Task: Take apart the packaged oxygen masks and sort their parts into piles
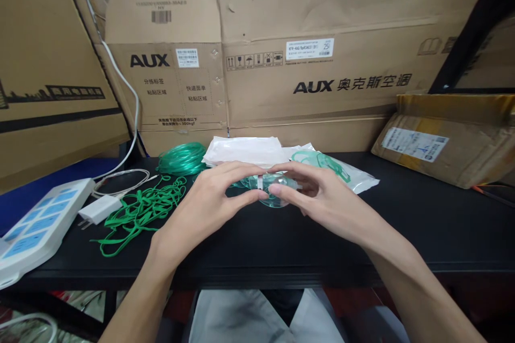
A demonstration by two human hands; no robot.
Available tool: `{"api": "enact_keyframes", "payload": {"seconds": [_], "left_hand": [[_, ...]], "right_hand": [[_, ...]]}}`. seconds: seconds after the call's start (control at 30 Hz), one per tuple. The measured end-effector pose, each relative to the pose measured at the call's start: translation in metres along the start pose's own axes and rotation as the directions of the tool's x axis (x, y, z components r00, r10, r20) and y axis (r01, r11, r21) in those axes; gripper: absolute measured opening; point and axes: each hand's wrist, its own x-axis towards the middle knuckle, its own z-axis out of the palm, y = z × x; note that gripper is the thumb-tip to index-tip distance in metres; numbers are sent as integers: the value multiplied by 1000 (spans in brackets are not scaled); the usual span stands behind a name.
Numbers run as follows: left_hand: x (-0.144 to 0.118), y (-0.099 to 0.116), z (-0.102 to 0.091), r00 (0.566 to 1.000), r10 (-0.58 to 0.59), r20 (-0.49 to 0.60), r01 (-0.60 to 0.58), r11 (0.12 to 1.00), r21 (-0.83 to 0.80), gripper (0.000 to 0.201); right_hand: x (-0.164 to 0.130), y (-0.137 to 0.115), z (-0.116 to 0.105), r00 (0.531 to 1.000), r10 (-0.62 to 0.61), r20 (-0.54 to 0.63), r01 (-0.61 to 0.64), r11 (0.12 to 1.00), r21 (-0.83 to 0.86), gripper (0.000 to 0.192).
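Both hands meet at a see-through greenish plastic mask point(276, 201) low over the middle of the black table. My left hand point(219, 187) grips its left side between thumb and fingers, beside a small white strip on it. On the right side, my right hand point(322, 193) pinches it, thumb in front and fingers curled behind. The fingers hide part of the mask. Just behind it lie white packets point(245, 150) and a clear bag point(364, 179) with a green item inside. A coil of green tubing point(182, 158) and tangled green elastic cords point(147, 206) lie left of my left hand.
A white power strip point(52, 220), a white charger plug point(100, 208) and its cable are on the left. Large cardboard boxes point(257, 91) wall off the back. A taped carton point(450, 144) sits at the right rear. The black table point(281, 257) ends close to my body.
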Motion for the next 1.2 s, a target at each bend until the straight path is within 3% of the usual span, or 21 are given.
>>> {"api": "enact_keyframes", "payload": {"seconds": [0.37,0.6,0.77,0.93,1.03,1.2], "left_hand": [[-3,-2,-1,998,-8,-59,10,999,35,27],[-1,2,1,998,33,-56,-29,997,78,28],[-1,4,-1,998,21,-64,-19,999,32,33],[-1,6,-7,997,-31,-77,32,999,11,26],[-1,8,-9,998,-25,-58,26,999,22,17],[-1,7,-13,999,-47,20,47,999,1,10]], "right_hand": [[-1,4,-1,998,-62,17,63,996,-60,33],[-1,0,2,1000,4,8,-4,1000,-17,37],[-1,1,1,1000,-10,5,11,991,-130,35],[-5,26,2,989,45,139,10,928,-371,40],[-9,41,5,971,45,234,51,921,-387,44],[-12,43,3,966,44,255,54,930,-364,41]]}}
